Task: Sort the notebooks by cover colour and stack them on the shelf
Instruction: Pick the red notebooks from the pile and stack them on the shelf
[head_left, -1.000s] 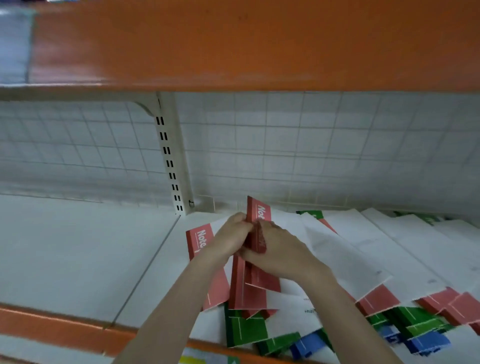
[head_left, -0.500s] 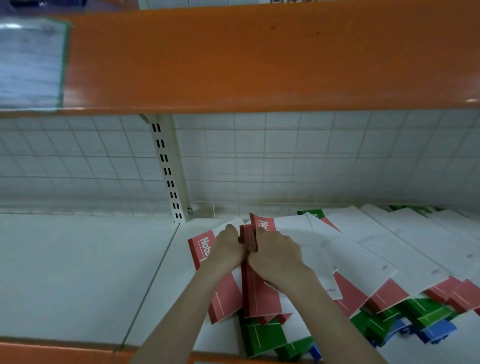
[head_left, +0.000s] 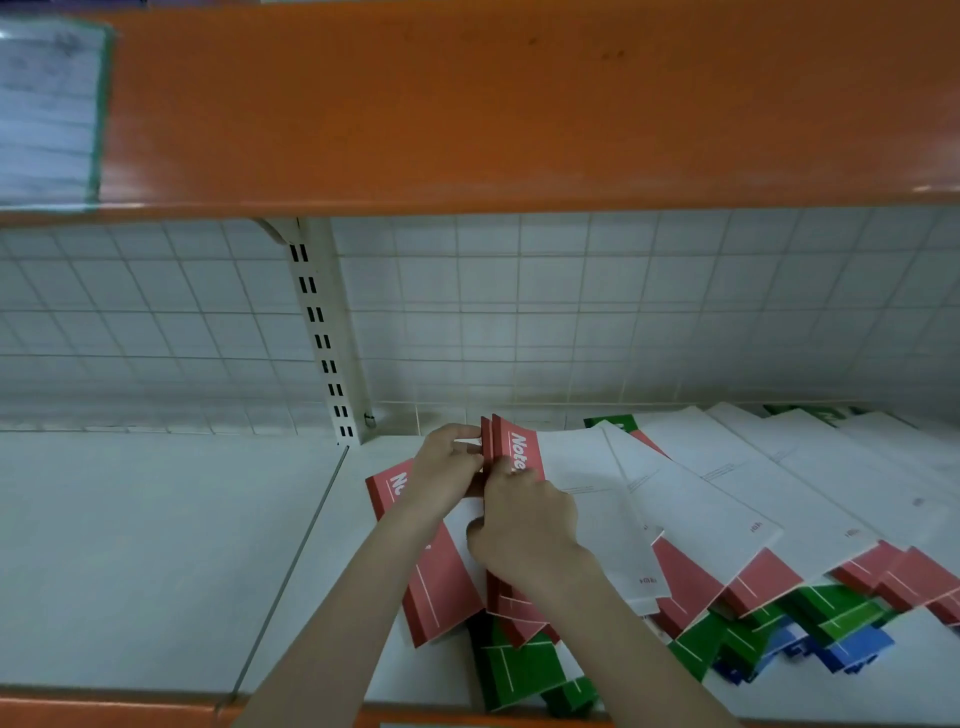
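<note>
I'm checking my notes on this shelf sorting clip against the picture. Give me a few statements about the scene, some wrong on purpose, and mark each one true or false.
1. Both hands, the left hand and the right hand, hold red notebooks. True.
2. The held notebooks are blue. False: they are red.
3. A red notebook lies flat on the shelf, left of the hands. True.
4. The shelf's left section holds a green stack. False: no notebooks lie there.
5. Green notebooks lie at the front of the pile. True.

Open white shelf board left of slotted upright. Right half crowded with fanned notebooks. Orange upper shelf overhead, wire grid backing behind.
</note>
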